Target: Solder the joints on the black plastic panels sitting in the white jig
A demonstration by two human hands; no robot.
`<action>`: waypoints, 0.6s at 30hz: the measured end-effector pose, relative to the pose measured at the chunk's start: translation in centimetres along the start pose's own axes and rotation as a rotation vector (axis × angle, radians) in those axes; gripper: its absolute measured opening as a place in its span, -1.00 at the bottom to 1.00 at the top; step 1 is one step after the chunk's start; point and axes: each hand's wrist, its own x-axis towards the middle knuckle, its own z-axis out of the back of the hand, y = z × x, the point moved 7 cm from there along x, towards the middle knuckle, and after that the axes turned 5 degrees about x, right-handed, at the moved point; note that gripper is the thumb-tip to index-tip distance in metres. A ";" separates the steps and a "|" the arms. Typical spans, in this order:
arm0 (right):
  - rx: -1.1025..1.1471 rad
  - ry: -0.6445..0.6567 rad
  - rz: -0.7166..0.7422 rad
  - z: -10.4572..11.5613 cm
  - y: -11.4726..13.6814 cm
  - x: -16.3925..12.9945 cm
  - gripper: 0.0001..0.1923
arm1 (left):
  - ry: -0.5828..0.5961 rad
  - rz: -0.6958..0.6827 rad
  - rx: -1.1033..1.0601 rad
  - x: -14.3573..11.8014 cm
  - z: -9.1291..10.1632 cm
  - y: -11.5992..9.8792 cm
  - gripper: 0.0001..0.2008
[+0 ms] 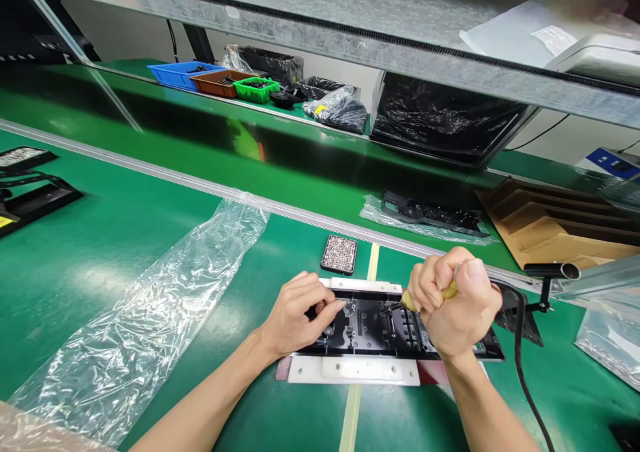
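Observation:
A black plastic panel (363, 335) with ribs and posts lies in a white fixture (355, 371) on the green bench. My right hand (453, 305) is wrapped round the yellow handle of a soldering iron (410, 301), its tip pointing left and down at the middle of the panel. My left hand (303, 312) is over the panel's left end, thumb and fingers drawn together. Whatever those fingers may hold is too small or hidden to tell. Just behind the fixture sits a small black tray (339, 254) full of tiny metal parts.
A clear plastic bag (165, 305) lies flat on the left. At right stand an iron holder (550, 275) and a black cord (523, 365). Another black part (430, 213) rests on plastic behind. Blue (175, 75), brown and green bins line the back, under a metal shelf (320, 32).

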 end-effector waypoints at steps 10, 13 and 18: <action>-0.001 -0.023 -0.023 0.2 0.0 0.1 -0.58 | -0.010 -0.009 -0.015 0.3 -0.1 -0.2 -0.78; 0.001 -0.031 -0.032 0.1 0.0 0.2 -0.58 | -0.015 -0.012 -0.015 0.4 -0.1 -0.3 -0.78; 0.000 -0.022 -0.018 0.0 0.1 0.1 -0.57 | -0.022 -0.015 -0.022 0.4 0.0 -0.3 -0.77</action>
